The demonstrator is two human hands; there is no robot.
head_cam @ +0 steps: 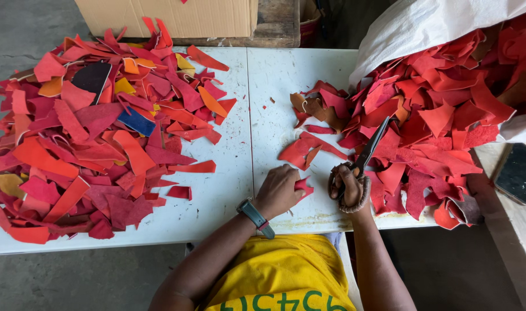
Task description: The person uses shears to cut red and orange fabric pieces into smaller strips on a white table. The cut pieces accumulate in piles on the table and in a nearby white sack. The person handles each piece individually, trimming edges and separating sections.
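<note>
Red leather, by the look of it: a small scrap [302,185] sits at the lower centre of the frame, pinched in the left hand [279,190] just above the white table [228,190]. It looks thin, light and floppy, with a suede-like face that should give good grip rather than slip; it would bend under its own weight if held by one corner. The sensible hold, I judge, is the one shown: fingers clamped near the edge, close to where the blades would meet, so the piece stays taut.

The left hand is curled into a loose fist around the scrap, knuckles up, forearm coming in from the bottom of the frame with a grey-green watch [255,216] on the wrist. The right hand [348,187] lies just beside it, a little to the right, closed through the wrapped loops of a pair of scissors [366,152], whose dark blades point toward the upper right and appear shut or nearly so. The hands are close but not touching.

A spread of red, orange and pink offcuts [96,132] fills the left of the frame; a second heap [441,109] spills from a white sack [424,23] at upper right. A cardboard box [171,17] stands at the top and a dark phone [519,173] lies at the right edge.
</note>
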